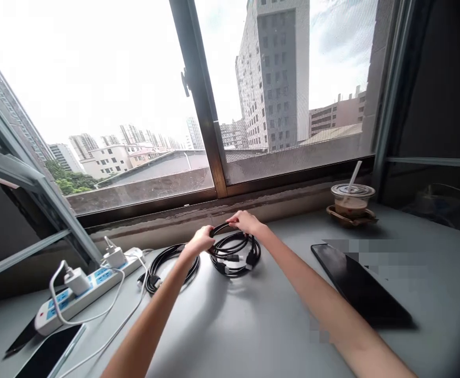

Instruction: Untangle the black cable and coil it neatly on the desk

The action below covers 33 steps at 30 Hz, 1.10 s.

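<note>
My left hand (201,240) and my right hand (246,222) both grip a coiled black cable (221,228), one on each side of its loop. The held loop is raised and tilted over another coiled black cable (236,272) that lies on the grey table (230,325). Black connectors hang or lie inside the loops; which coil each belongs to I cannot tell. Left of these, partly behind my left forearm, another coiled black cable (163,261) rests flat with its plug end towards me.
A white power strip (84,296) with chargers and white cords (125,325) takes up the left side, near a dark tablet (49,353). At right lie a black flat device (362,286) and a lidded drink cup (352,200) on a brown holder. A window (219,178) borders the back.
</note>
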{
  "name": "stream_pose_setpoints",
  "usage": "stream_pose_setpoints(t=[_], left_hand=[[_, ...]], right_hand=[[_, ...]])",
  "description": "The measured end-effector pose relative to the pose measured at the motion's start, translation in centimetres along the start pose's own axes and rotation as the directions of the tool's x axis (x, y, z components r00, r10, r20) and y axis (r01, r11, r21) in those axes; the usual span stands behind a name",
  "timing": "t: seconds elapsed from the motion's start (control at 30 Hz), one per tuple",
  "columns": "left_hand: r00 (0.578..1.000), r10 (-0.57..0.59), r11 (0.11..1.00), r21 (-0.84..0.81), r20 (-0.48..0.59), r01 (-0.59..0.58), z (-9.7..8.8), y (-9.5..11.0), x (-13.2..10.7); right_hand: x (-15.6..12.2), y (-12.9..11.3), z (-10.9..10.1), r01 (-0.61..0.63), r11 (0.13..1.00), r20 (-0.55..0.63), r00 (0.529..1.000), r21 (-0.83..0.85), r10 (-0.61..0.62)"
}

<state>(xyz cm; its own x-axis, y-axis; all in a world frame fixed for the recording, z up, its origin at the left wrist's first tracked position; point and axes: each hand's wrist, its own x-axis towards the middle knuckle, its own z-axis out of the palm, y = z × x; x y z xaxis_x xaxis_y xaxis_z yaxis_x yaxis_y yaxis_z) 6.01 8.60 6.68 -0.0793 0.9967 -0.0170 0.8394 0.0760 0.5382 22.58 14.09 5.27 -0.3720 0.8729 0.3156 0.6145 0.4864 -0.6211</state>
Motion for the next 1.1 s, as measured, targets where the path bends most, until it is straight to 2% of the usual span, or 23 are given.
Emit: stream_pose_setpoints(t=[0.07, 0.17, 0.33, 0.57, 0.73, 0.93, 1.1], left_hand=[[1.0, -0.018, 0.992, 0.128, 0.024, 0.015, 1.4, -0.3, 0.2], [1.0, -0.024, 0.958, 0.287, 0.0, 0.023, 2.6, -0.5, 0.1], [0.999, -0.002, 0.921, 0.389, -0.041, 0.017, 3.8, -0.9, 0.1], [0.993, 0.064, 0.961, 0.274, -0.097, -0.035, 5.6, -2.0, 0.5], [0.973, 0.106, 0.99, 0.113, -0.206, -0.084, 6.1, -3.5, 0.7], [0.893, 0.154, 0.985, 0.0, -0.423, -0.17, 6.3, -4.3, -0.3], [0.831, 0.255, 0.964, 0.062, -0.494, -0.259, 6.2, -3.5, -2.1]], right_hand=[[-0.2, 1.7, 1.0, -0.009, 1.0, 0.042, 0.999, 0.003, 0.009], [-0.3, 3.6, 2.1, 0.013, 0.999, 0.052, 0.999, 0.045, -0.015], [0.1, 5.3, 3.4, 0.039, 0.987, 0.014, 0.999, 0.156, -0.042], [-0.1, 6.6, 5.2, 0.012, 0.932, -0.012, 1.0, 0.362, -0.008], [-0.5, 6.5, 5.2, -0.056, 0.89, -0.065, 0.993, 0.453, 0.096], [-1.3, 6.8, 4.2, -0.189, 0.877, -0.208, 0.929, 0.442, 0.305], [-2.5, 6.6, 3.9, -0.281, 0.917, -0.259, 0.898, 0.282, 0.355]])
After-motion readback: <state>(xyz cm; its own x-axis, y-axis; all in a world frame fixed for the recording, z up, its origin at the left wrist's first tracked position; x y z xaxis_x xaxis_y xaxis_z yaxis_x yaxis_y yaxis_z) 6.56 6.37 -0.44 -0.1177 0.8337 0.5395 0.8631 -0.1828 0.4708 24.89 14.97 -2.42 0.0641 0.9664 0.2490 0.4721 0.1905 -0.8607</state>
